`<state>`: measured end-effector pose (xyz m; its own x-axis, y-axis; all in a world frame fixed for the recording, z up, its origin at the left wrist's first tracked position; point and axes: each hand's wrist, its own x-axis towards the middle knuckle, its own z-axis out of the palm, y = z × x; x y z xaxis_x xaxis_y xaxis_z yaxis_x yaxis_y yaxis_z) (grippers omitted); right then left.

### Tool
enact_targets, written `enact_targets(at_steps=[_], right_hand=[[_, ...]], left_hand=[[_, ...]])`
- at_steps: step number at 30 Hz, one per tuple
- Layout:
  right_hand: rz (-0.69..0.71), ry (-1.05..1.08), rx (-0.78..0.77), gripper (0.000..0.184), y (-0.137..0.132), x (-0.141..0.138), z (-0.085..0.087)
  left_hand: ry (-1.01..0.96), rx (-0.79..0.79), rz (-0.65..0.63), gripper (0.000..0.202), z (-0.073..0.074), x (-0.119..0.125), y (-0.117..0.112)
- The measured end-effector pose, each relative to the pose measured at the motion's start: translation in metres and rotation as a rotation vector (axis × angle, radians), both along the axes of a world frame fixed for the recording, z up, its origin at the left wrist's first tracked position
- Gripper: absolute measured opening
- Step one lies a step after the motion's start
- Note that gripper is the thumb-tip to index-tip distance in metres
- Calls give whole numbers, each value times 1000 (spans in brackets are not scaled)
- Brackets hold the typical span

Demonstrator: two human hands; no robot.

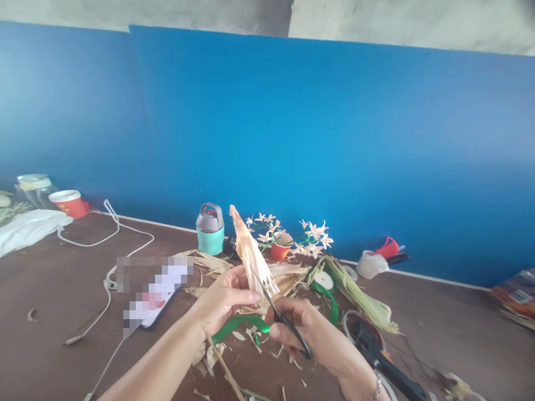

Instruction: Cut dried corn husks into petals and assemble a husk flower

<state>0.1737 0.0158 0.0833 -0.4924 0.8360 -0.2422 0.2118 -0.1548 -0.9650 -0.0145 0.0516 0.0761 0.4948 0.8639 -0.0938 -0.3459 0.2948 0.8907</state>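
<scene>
From my remote seat, I see the left hand (228, 298) pinching the husk (249, 245) between thumb and fingers, up over the middle of the tabletop (50, 289), its frayed end to the right. The right hand (296, 328) curls around the scissors (288, 321), blades at that frayed end (how far apart they stand, I can't tell). My worry is the left thumb, near the blades — if the husk slips, it could get nipped. Dry as it looks, the husk might split — and the ribbon (234, 323) below could snag.
</scene>
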Motion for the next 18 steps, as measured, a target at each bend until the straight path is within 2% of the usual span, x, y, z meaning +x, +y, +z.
enact_targets(at_steps=[8,18], right_hand=[[-23,65,3,33,-1,-1,-1],[-32,-37,-20,32,0,3,-1]], left_hand=[[-13,9,-8,39,-1,1,1],[38,69,-18,42,-1,0,2]])
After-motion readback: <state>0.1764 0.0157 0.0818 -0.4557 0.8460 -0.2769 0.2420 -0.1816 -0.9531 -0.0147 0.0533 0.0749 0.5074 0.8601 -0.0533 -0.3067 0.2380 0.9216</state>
